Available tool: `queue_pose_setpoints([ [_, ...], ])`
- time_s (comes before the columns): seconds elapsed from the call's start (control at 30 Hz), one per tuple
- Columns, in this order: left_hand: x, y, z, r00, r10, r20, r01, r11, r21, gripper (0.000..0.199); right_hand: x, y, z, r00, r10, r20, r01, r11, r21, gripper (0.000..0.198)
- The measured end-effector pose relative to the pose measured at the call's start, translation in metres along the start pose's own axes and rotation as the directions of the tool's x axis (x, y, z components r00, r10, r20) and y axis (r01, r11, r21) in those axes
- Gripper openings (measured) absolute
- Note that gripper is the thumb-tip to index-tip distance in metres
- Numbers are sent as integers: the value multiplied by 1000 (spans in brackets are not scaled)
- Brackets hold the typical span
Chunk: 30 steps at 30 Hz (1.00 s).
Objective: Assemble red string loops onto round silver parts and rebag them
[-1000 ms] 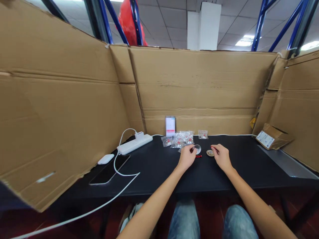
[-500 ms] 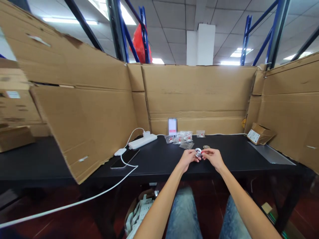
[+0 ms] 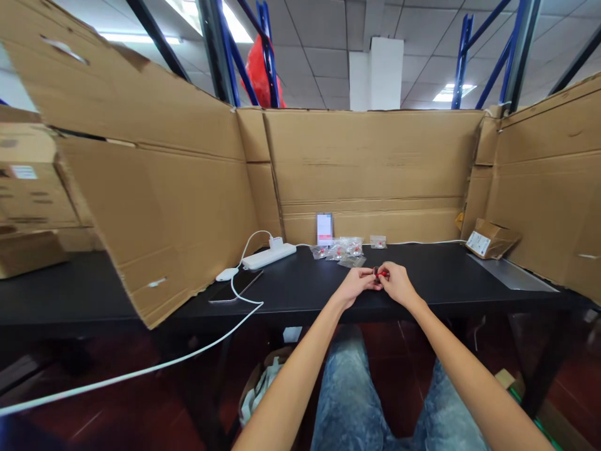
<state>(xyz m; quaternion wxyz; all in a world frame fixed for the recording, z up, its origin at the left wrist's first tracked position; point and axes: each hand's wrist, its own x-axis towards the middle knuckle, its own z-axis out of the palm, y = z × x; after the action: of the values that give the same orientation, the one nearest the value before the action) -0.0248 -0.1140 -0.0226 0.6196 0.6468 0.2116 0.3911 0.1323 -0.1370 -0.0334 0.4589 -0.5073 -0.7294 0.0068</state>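
Note:
Both hands meet over the black table. My left hand is closed, its fingers pinching a small round piece that now looks dark and is seen nearly edge-on. My right hand is closed on a small red part at that piece's right side. Fingers cover most of both, so their exact kind does not show. Just beyond the hands lies a pile of small clear plastic bags with red bits inside. One more such bag rests apart on the right.
Behind the bags a lit phone leans upright. A white power strip, a dark phone and a white cable are on the left. At the right sit an open cardboard box and a grey sheet. Cardboard walls enclose the table.
The round piece, silvery and face-on before, has been turned and shows dark beside the red part. A small round item behind my right hand is no longer visible. My view has tilted down slightly.

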Motion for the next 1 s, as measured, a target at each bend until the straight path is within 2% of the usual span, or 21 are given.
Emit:
queue_pose_setpoints([
  [0.23,-2,-1,1,999,27,-33,-28,1000,-13,41,-4,-1,1,994,-99,42,104,985,-138,12],
  [0.67,-2,-3,0,998,44,-43,-43,999,5,47,-5,-8,-4,996,-89,-20,87,993,-82,13],
  [0.73,-2,-3,0,997,44,-57,-43,999,4,47,-5,-8,-5,999,-49,-19,49,999,-12,13],
  [0.83,-2,-3,0,995,37,-92,-37,999,7,47,-4,-4,-6,997,74,18,-76,976,205,14],
  [0.93,-1,-4,0,991,44,-125,-42,999,13,46,-2,3,-4,979,175,102,-202,875,440,19],
  [1.0,-1,-6,-1,991,53,-126,-52,999,13,46,-1,6,-3,970,208,125,-242,809,536,20],
])
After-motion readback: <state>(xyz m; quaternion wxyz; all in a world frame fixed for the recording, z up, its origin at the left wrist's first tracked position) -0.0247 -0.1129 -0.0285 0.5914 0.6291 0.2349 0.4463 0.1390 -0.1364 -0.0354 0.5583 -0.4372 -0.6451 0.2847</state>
